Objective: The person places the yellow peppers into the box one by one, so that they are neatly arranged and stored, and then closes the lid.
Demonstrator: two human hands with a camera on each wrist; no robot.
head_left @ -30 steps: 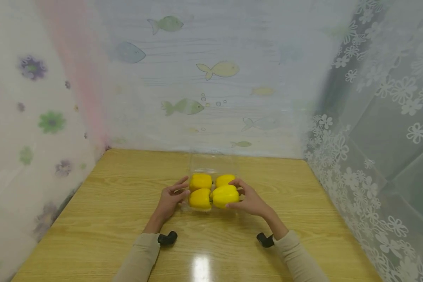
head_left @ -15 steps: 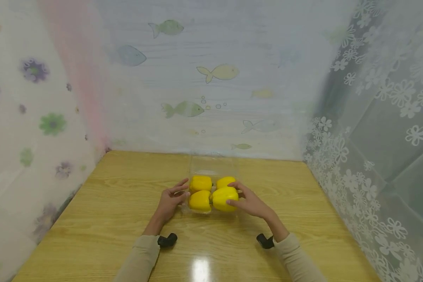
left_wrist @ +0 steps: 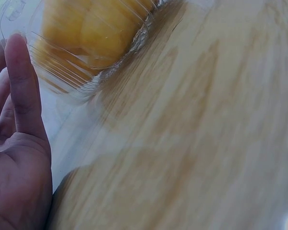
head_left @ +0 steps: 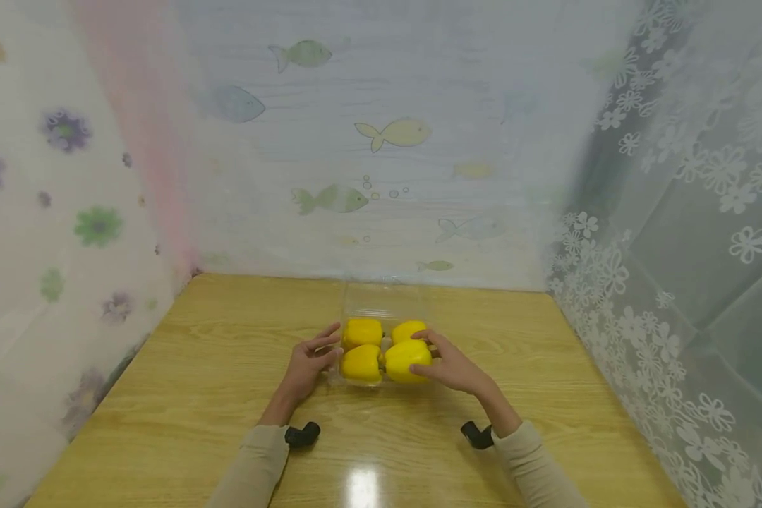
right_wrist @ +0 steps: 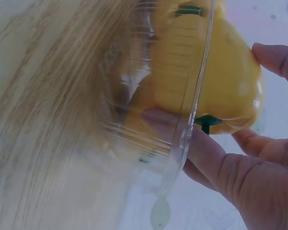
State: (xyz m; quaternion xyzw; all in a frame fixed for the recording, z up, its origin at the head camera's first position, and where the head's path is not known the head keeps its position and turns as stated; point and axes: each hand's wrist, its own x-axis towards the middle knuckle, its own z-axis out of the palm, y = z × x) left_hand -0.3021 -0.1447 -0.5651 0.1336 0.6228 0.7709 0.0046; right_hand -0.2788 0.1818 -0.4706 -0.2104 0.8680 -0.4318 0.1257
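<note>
A clear plastic clamshell box [head_left: 363, 383] stands on the table with its lid [head_left: 384, 302] raised at the back. Several yellow bell peppers [head_left: 363, 332] sit in it in two rows. My right hand [head_left: 454, 365] grips the front-right bell pepper [head_left: 403, 361]. In the right wrist view its thumb [right_wrist: 206, 148] reaches inside the box wall, below that pepper's green stem [right_wrist: 208, 120], and other fingers lie on the far side. My left hand [head_left: 306, 363] is at the box's left side, fingers fairly straight, its thumb [left_wrist: 21, 72] against the wall near the rim.
A wood-grain table [head_left: 228, 395] lies under the box. Behind it hangs a sheet printed with fish [head_left: 394, 134], with flower-patterned sheets [head_left: 95, 226] at both sides. Dark wrist-worn devices [head_left: 303, 434] show near both cuffs.
The front-right bell pepper has sunk slightly lower into the box, with my right hand still around it. My left hand keeps its place beside the box.
</note>
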